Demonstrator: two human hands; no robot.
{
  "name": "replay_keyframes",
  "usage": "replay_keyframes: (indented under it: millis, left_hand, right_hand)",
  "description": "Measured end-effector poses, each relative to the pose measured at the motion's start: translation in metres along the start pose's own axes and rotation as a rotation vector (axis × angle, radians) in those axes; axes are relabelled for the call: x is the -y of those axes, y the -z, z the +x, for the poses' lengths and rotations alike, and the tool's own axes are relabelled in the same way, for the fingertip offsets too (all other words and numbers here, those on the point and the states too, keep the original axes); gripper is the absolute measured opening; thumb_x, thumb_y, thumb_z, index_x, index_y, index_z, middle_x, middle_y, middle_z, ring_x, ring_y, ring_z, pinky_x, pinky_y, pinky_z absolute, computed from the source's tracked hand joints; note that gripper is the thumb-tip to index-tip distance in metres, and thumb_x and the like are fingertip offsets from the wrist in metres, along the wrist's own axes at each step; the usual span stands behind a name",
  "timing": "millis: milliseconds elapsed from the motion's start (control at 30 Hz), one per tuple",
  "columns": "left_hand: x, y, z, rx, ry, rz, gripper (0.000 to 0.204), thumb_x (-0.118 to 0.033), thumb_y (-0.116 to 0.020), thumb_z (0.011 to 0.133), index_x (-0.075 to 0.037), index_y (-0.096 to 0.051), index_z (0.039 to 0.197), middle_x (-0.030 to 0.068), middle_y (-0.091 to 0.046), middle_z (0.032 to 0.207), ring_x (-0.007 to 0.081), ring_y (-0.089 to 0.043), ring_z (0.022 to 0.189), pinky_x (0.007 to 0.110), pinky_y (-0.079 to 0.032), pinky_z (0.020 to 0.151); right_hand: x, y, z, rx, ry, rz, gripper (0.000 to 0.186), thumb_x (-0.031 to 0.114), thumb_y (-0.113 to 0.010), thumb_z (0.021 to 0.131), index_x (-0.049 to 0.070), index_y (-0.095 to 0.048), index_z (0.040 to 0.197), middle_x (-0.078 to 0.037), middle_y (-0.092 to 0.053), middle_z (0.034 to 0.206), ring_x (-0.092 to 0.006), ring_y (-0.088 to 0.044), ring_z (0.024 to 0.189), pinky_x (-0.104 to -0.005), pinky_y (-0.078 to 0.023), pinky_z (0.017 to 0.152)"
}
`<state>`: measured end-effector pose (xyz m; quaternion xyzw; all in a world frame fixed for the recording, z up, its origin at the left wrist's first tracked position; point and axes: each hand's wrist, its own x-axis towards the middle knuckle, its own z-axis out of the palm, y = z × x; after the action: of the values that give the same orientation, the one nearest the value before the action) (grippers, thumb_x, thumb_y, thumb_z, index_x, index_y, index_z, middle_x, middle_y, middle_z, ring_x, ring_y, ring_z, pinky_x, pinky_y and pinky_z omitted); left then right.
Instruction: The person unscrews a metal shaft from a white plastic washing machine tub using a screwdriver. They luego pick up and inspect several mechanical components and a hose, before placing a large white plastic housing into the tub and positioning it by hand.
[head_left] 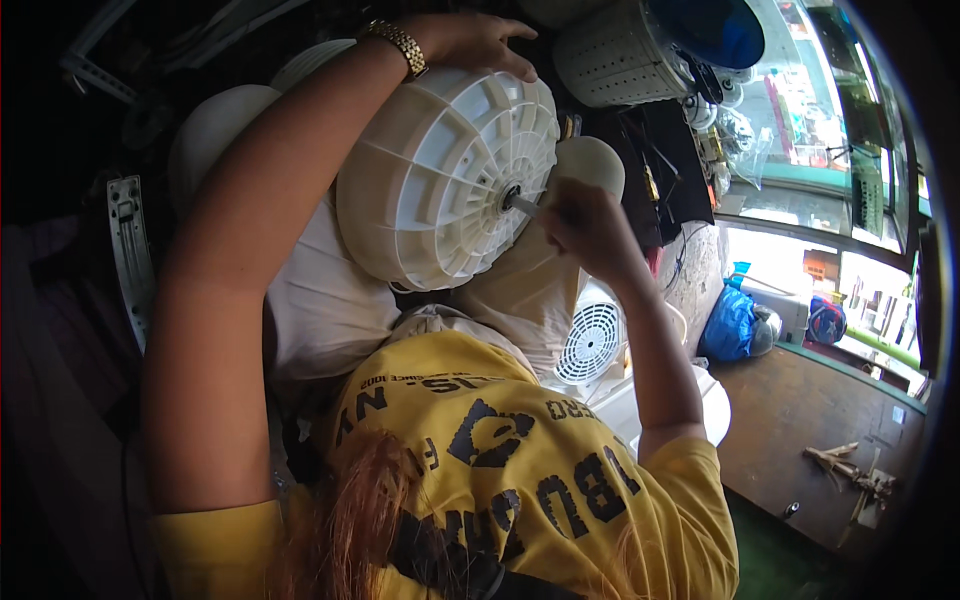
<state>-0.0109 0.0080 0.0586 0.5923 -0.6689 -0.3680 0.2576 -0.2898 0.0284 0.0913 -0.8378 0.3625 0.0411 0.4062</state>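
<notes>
A white ribbed plastic drum (pixel 430 180), which looks like a washing machine tub, lies tilted on my lap between my knees, its ribbed base facing right. My left arm, with a gold-coloured watch, reaches around its far side. My left hand (pixel 475 45) rests against the drum's top edge, fingers stretched out and apart. At the dark hub (pixel 511 198) in the middle of the base, a pale grey rod-like tool (pixel 525 206) meets the drum. My right hand (pixel 580 225), slightly blurred, is closed around the tool's other end; the rest of it is hidden in the fist.
A perforated white tub (pixel 610 60) with a blue container (pixel 715 30) stands at the far right. Near my right thigh is a round slotted grille (pixel 590 343). A blue plastic bag (pixel 730 322) lies beyond a brown board (pixel 800 430) bearing a bundle of sticks (pixel 850 475).
</notes>
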Motion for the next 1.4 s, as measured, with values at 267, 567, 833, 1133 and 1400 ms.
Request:
replay_keyframes:
  millis: [267, 567, 833, 1133, 1400]
  left_hand:
    - [0.002, -0.001, -0.001, -0.037, -0.038, 0.003, 0.079, -0.051, -0.063, 0.078, -0.010, -0.036, 0.140, 0.0215, -0.051, 0.129, 0.0300, -0.051, 0.119, 0.037, -0.039, 0.099]
    - [0.006, 0.011, -0.005, 0.001, -0.001, -0.033, 0.074, -0.047, -0.062, 0.081, -0.010, -0.037, 0.140, 0.0198, -0.050, 0.129, 0.0298, -0.051, 0.118, 0.036, -0.039, 0.099]
    - [0.018, 0.002, 0.002, -0.023, -0.004, -0.034, 0.073, -0.050, -0.062, 0.080, -0.011, -0.041, 0.138, 0.0213, -0.053, 0.123, 0.0299, -0.052, 0.116, 0.037, -0.040, 0.097]
    - [0.020, 0.002, -0.001, -0.050, -0.037, -0.027, 0.072, -0.050, -0.060, 0.079, -0.010, -0.044, 0.136, 0.0210, -0.056, 0.117, 0.0300, -0.054, 0.111, 0.036, -0.041, 0.095]
    - [0.023, 0.000, 0.000, -0.062, -0.025, -0.065, 0.073, -0.049, -0.062, 0.079, -0.009, -0.044, 0.136, 0.0222, -0.054, 0.122, 0.0311, -0.052, 0.115, 0.037, -0.040, 0.097]
  right_hand:
    - [0.006, 0.009, -0.013, -0.038, -0.010, 0.012, 0.013, 0.006, -0.061, 0.085, 0.002, -0.053, 0.076, 0.000, -0.055, 0.059, -0.0045, -0.052, 0.051, -0.0201, -0.042, 0.047]
    - [-0.039, 0.054, -0.067, -0.031, -0.246, 0.601, 0.009, 0.008, -0.058, 0.086, 0.002, -0.055, 0.080, -0.005, -0.059, 0.064, -0.0121, -0.057, 0.051, -0.0233, -0.045, 0.046]
    - [-0.025, 0.018, -0.033, 0.098, -0.544, 1.194, 0.020, 0.022, -0.047, 0.097, 0.004, -0.052, 0.104, -0.013, -0.064, 0.085, -0.0230, -0.066, 0.061, -0.0276, -0.054, 0.049]
    - [0.013, 0.032, -0.016, 0.260, -0.561, 0.878, 0.026, 0.024, -0.045, 0.097, 0.001, -0.050, 0.108, -0.016, -0.066, 0.086, -0.0220, -0.066, 0.060, -0.0273, -0.056, 0.051]
    - [0.035, 0.043, -0.008, 0.479, -0.412, 0.099, 0.035, 0.026, -0.034, 0.099, 0.001, -0.057, 0.091, -0.005, -0.062, 0.062, -0.0083, -0.054, 0.046, -0.0203, -0.042, 0.043]
